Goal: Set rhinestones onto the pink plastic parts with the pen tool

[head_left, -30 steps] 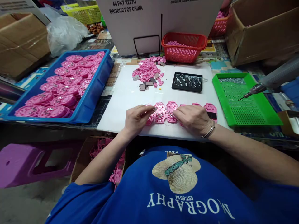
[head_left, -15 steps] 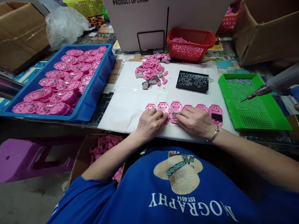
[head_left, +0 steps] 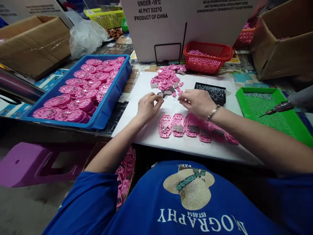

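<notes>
A row of pink plastic plates (head_left: 178,121) lies near the white board's front edge; several carry grey pieces across their lower part, and the leftmost shows small shiny parts. Behind it is a heap of small pink parts (head_left: 165,77) with loose grey pieces (head_left: 168,92) at its front. My left hand (head_left: 149,105) is at the left of these grey pieces, fingertips pinched on a grey piece (head_left: 160,95). My right hand (head_left: 197,101) hovers right of the heap, thumb and fingers curled close together; what they hold, if anything, is too small to name.
A blue tray (head_left: 111,94) of stacked pink parts stands left. A red basket (head_left: 207,60) is behind the board. The black screw tray (head_left: 214,93) is partly behind my right hand. At right are a green tray (head_left: 274,112) and a screwdriver (head_left: 283,106).
Both hands have moved from the row of plates up toward the heap. Grey pieces now show on the second and third plates. The view has shifted, with more of the background visible.
</notes>
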Demonstrator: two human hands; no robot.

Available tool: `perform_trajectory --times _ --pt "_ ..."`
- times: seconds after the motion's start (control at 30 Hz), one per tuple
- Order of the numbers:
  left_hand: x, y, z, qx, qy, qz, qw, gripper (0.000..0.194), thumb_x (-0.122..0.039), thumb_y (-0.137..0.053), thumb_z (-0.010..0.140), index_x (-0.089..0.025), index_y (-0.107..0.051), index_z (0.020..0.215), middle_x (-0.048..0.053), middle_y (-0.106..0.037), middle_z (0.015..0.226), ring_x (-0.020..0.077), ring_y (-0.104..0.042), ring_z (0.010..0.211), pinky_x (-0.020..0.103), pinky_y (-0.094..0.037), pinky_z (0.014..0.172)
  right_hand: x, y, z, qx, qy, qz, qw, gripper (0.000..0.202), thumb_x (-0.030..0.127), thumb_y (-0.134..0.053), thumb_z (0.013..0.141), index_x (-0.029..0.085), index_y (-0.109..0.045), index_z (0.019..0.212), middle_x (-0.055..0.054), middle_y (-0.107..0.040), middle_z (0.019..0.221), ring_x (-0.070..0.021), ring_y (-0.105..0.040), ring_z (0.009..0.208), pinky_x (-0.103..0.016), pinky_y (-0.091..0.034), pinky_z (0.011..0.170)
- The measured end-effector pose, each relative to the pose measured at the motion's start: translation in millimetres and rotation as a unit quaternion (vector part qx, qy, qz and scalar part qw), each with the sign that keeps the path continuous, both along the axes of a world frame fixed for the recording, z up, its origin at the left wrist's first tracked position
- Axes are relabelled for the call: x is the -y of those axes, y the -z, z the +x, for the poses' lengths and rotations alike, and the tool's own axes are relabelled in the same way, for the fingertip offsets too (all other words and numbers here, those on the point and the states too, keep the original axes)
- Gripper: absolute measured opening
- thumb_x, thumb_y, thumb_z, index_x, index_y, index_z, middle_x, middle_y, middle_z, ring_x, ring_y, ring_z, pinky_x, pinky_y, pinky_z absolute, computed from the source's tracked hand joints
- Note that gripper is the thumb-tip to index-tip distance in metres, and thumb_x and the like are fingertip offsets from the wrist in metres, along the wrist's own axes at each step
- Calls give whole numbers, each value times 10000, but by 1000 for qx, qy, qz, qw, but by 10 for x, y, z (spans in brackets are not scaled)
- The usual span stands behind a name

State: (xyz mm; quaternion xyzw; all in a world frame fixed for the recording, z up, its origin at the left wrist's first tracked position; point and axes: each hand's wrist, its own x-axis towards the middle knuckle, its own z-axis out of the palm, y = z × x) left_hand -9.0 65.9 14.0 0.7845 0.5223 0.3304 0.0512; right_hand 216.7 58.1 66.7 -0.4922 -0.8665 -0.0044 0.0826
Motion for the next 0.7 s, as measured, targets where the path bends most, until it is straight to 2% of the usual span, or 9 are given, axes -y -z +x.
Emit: perform_trajectory --times 0.07,0.13,0.2,0.3,0.4,0.53,0.6,0.7 --pt "-292 31 -20 -4 -46 -48 998 129 -312 -723 829 -202 -744 893 38 -673 826 175 -587 748 288 -425 730 -293 50 -174 16 22 -21 999 255 244 -508 964 210 -737 1071 -84 -720 1094 -221 -623 908 -328 -384 663" --pt "-482 73 -9 -35 -56 -70 995 176 -329 -776 778 -195 -746 889 51 -672 854 188 -588 768 290 -421 725 -534 121 -328 26 27 -22 999 271 229 -500 961 205 -730 1102 -95 -705 1124 -224 -617 931 -325 -395 676" --pt "-570 112 7 -57 -50 -78 994 180 -330 -795 753 -183 -749 844 63 -668 849 198 -586 764 297 -419 714 -704 188 -447 36 26 -20 999 256 249 -539 944 182 -730 1100 -114 -693 1131 -236 -612 945 -321 -395 673" --pt "-582 150 6 -71 -39 -80 993 133 -303 -768 761 -172 -745 770 67 -658 804 204 -582 743 310 -423 710 -835 248 -550 54 20 -24 998 206 264 -629 890 161 -745 1025 -126 -700 1079 -251 -605 937 -316 -392 664" --pt "-545 164 -20 -79 -27 -78 993 107 -267 -703 792 -174 -750 770 65 -653 797 203 -586 749 317 -435 732 -861 245 -575 64 12 -26 998 192 224 -573 915 155 -748 957 -128 -706 1021 -251 -599 931 -323 -398 679" --pt "-502 159 -60 -78 -17 -71 994 189 -197 -573 848 -168 -746 778 78 -655 818 204 -592 770 319 -433 751 -779 134 -514 54 -3 3 999 306 222 -436 981 120 -723 1008 -167 -666 1129 -278 -576 1003 -353 -408 715" --pt "-478 138 -95 -65 -24 -58 996 206 -171 -549 854 -173 -738 773 76 -652 811 207 -589 771 321 -424 747 -669 40 -453 29 -6 35 999 321 249 -412 1001 108 -692 1069 -175 -654 1148 -278 -573 1003 -361 -409 731" --pt "-370 75 -179 -12 -22 -24 999 180 -195 -575 864 -181 -727 769 60 -639 769 194 -575 738 318 -411 746 -396 -81 -336 -18 6 34 999 307 268 -415 1015 97 -657 1097 -145 -683 997 -226 -590 856 -347 -405 727"
